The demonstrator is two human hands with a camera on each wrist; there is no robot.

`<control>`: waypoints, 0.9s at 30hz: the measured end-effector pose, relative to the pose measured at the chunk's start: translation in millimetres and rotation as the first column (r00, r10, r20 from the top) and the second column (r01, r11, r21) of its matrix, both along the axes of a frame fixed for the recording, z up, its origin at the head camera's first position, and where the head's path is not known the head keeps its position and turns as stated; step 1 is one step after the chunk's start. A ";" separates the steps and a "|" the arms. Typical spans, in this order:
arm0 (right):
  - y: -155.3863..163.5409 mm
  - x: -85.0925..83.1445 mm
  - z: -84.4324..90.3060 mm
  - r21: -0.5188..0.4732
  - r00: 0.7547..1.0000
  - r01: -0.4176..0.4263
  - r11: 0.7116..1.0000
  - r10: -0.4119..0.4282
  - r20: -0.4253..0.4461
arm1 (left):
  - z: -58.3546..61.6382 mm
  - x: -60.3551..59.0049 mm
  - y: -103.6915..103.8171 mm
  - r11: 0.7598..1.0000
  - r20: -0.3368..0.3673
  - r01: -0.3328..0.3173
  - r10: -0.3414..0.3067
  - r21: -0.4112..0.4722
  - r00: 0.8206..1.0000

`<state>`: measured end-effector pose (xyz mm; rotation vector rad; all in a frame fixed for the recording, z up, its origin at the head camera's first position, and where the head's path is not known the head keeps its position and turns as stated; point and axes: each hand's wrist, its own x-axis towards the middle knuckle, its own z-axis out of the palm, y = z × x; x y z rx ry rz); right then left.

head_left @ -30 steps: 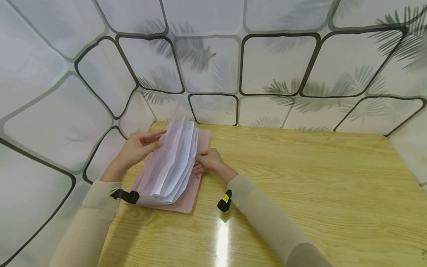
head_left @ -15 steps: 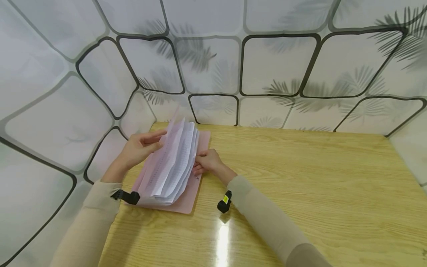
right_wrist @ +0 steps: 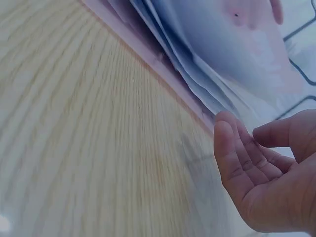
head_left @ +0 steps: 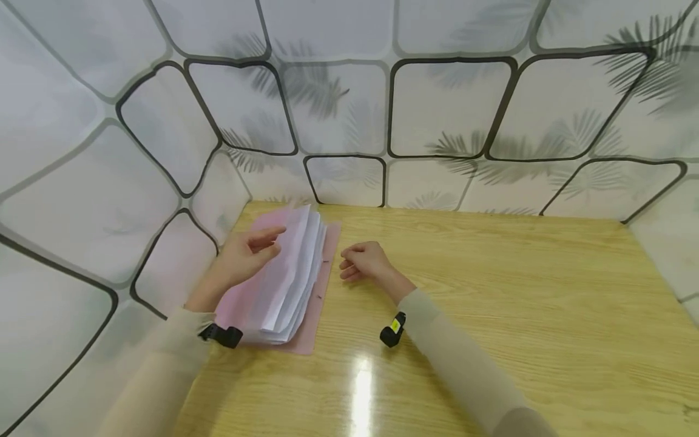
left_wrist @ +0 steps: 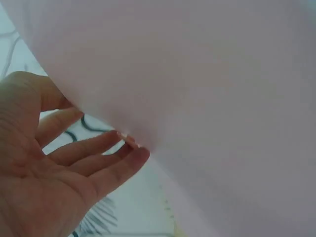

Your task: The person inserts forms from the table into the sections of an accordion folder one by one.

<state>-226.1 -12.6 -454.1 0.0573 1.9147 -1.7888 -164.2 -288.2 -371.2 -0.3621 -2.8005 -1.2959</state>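
Observation:
A pink folder (head_left: 327, 249) lies at the left of the table with a thick sheaf of white printed sheets (head_left: 297, 279) fanned up inside. My left hand (head_left: 251, 255) pinches the edge of its raised pink cover (head_left: 246, 303). In the left wrist view that cover (left_wrist: 197, 98) fills most of the picture, fingertips at its edge. Just right of the folder, my right hand (head_left: 366, 261) hovers with loosely curled fingers and holds nothing. From the right wrist, the hand (right_wrist: 261, 173) appears beside the lower edges of the sheets (right_wrist: 197, 74).
The wood-grain table (head_left: 491, 303) stretches to the right. A patterned wall (head_left: 437, 109) with dark outlines and leaf prints rises behind it and along the left side, close to the left forearm. A black camera (head_left: 392, 331) sits at the right wrist.
My right hand has let go of the sheets and moved right, off the folder. The left hand has shifted slightly right and down with the pink cover.

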 end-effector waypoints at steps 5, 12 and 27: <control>30.0 -3.8 2.2 0.046 0.999 0.027 0.999 -0.026 -0.031 | -15.8 0.4 20.0 0.988 -0.109 0.005 -0.023 -0.157 0.994; 74.6 -9.3 6.8 0.130 0.993 0.071 0.989 -0.059 -0.100 | -26.3 3.9 41.9 0.965 -0.086 0.028 -0.052 -0.259 0.995; 159.3 -4.4 24.3 0.393 0.936 0.114 0.912 0.034 -0.351 | -1.9 -5.8 60.1 0.817 0.008 0.241 -0.278 -0.524 0.961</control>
